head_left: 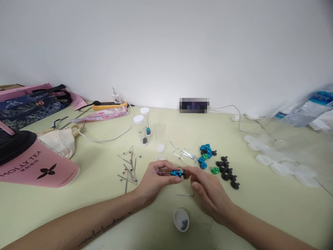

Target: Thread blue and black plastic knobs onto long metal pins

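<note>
My left hand (pixel 158 177) pinches a blue metal knob (pixel 176 173) between thumb and fingers. A thin metal rod (pixel 156 172) sticks out of the knob to the left. At the knob's right end sits a black flanged piece (pixel 184 174), which the curled fingers of my right hand (pixel 205 185) grip. Below the fingers, an L-shaped metal rod (pixel 186 195) shows; whether the right hand touches it I cannot tell. Nearer to me, a small white cup (pixel 181 220) contains small dark metal parts (pixel 184 225).
Blue knobs (pixel 203 163), green knobs (pixel 214 170) and black flanged pieces (pixel 226 170) lie right. Bent rods (pixel 188 155) lie behind my hands, thin wires (pixel 130 170) left. Clear tubes (pixel 160 133) stand farther back. A pink cup (pixel 52 166) is far left, white lids (pixel 281 168) right.
</note>
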`<state>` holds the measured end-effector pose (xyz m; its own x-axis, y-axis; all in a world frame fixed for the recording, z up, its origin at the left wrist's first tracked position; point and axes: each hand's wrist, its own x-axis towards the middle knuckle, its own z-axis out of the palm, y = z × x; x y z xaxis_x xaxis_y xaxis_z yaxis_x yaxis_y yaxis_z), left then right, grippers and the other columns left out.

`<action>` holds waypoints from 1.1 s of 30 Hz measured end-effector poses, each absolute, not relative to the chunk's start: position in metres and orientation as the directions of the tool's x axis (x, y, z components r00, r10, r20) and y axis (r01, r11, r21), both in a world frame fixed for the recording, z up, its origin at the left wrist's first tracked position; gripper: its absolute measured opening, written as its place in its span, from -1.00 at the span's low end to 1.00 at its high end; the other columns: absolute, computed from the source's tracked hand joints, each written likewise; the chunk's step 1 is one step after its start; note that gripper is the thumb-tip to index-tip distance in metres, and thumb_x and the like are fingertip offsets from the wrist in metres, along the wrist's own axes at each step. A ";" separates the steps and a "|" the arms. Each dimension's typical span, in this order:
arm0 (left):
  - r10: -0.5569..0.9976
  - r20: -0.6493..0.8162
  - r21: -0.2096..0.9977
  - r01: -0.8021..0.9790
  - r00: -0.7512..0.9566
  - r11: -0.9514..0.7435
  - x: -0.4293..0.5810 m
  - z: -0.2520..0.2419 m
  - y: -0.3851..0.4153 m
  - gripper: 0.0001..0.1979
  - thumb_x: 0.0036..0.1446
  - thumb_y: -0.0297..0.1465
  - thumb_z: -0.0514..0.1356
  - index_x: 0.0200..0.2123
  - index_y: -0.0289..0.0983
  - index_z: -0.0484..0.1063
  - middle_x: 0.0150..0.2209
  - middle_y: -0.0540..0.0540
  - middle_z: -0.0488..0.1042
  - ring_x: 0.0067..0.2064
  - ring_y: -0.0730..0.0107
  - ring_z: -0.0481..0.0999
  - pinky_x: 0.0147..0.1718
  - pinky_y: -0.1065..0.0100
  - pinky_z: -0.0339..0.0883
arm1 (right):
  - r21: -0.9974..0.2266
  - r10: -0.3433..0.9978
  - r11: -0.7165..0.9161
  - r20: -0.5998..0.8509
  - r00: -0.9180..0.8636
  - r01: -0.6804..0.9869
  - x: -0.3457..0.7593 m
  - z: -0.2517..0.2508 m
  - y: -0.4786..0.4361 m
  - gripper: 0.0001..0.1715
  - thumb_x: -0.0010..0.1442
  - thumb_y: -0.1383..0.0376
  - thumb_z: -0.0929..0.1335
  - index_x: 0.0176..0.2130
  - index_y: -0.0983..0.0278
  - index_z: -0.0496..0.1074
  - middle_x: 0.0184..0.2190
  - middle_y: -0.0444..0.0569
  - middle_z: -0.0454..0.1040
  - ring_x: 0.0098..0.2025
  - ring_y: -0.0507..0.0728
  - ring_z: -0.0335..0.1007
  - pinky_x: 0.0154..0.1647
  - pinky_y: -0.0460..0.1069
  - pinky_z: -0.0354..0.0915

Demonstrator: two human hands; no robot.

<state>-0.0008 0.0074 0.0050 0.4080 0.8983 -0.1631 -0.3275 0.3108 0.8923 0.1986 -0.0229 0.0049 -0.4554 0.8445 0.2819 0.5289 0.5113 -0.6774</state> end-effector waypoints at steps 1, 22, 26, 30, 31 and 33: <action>0.898 -0.162 0.893 -0.327 0.409 0.309 -0.001 0.005 0.008 -0.79 -0.19 -0.50 0.43 -0.40 -0.30 0.52 -0.31 -0.10 0.61 -0.23 0.30 0.57 -0.20 0.33 0.39 | -0.677 0.843 0.513 0.284 -0.456 0.528 0.199 0.005 -0.023 -0.58 0.39 0.11 0.04 0.14 0.16 0.14 -0.21 -0.03 0.40 -0.31 0.09 0.34 -0.23 0.00 0.26; 0.901 -0.145 0.885 -0.354 0.409 0.303 0.001 0.008 0.009 -0.79 -0.20 -0.53 0.42 -0.42 -0.29 0.52 -0.36 -0.04 0.59 -0.26 0.35 0.56 -0.22 0.37 0.36 | -0.659 0.837 0.528 0.297 -0.460 0.536 0.199 0.005 -0.024 -0.59 0.38 0.13 0.05 0.15 0.15 0.13 -0.20 -0.03 0.40 -0.30 0.09 0.35 -0.20 0.01 0.29; 0.906 -0.156 0.888 -0.345 0.393 0.303 0.000 0.008 0.009 -0.79 -0.20 -0.52 0.42 -0.41 -0.29 0.52 -0.36 -0.05 0.60 -0.26 0.33 0.56 -0.21 0.35 0.38 | -0.658 0.843 0.523 0.302 -0.446 0.542 0.198 0.006 -0.023 -0.55 0.38 0.12 0.04 0.18 0.17 0.11 -0.20 -0.01 0.41 -0.30 0.10 0.36 -0.21 0.01 0.31; 0.905 -0.160 0.886 -0.348 0.393 0.307 0.000 0.009 0.008 -0.79 -0.21 -0.52 0.42 -0.42 -0.29 0.51 -0.36 -0.06 0.60 -0.24 0.31 0.57 -0.20 0.34 0.38 | -0.653 0.840 0.524 0.290 -0.458 0.547 0.199 0.005 -0.022 -0.56 0.38 0.12 0.04 0.15 0.17 0.15 -0.19 0.00 0.41 -0.28 0.11 0.37 -0.19 0.01 0.31; 0.907 -0.164 0.887 -0.344 0.388 0.308 0.001 0.009 0.008 -0.78 -0.21 -0.52 0.43 -0.42 -0.29 0.51 -0.36 -0.06 0.60 -0.25 0.32 0.57 -0.20 0.34 0.38 | -0.653 0.842 0.523 0.296 -0.451 0.548 0.199 0.005 -0.022 -0.56 0.38 0.12 0.04 0.16 0.17 0.13 -0.19 0.00 0.41 -0.28 0.10 0.37 -0.20 0.01 0.32; 0.910 -0.174 0.889 -0.339 0.376 0.309 0.001 0.009 0.008 -0.78 -0.23 -0.51 0.43 -0.42 -0.29 0.51 -0.36 -0.06 0.60 -0.26 0.31 0.57 -0.20 0.33 0.39 | -0.652 0.842 0.525 0.306 -0.444 0.547 0.199 0.005 -0.023 -0.55 0.38 0.12 0.04 0.18 0.17 0.09 -0.19 -0.01 0.41 -0.31 0.09 0.36 -0.21 0.01 0.32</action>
